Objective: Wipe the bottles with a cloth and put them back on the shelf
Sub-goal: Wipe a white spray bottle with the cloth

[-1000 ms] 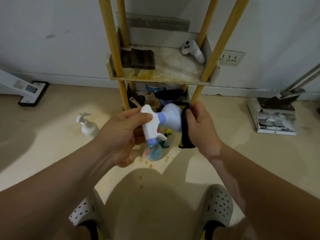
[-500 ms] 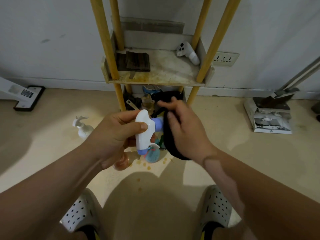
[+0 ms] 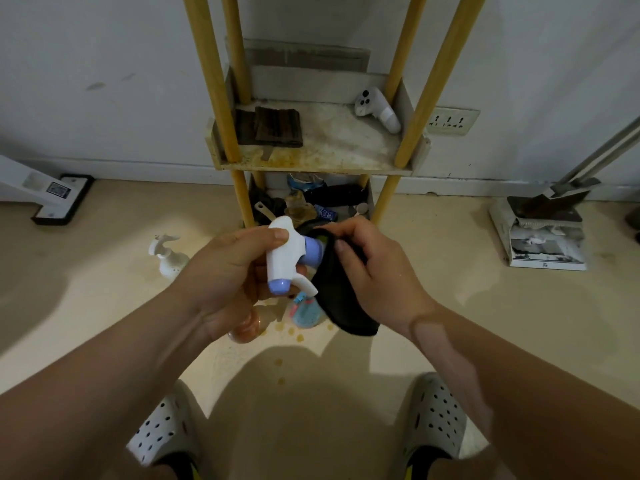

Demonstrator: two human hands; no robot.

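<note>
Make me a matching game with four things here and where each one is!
1. white spray bottle with purple collar
2. black cloth
3. white handheld controller
4. white pump bottle

A. on the beige floor
B. on the stained shelf
C. in the left hand
D. in the right hand

Pairs: 1-C, 2-D, 3-B, 4-A.

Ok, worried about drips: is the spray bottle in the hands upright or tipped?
Tipped sideways. The spray bottle lies across, head in the left hand, body toward the right hand under the black cloth.
</note>
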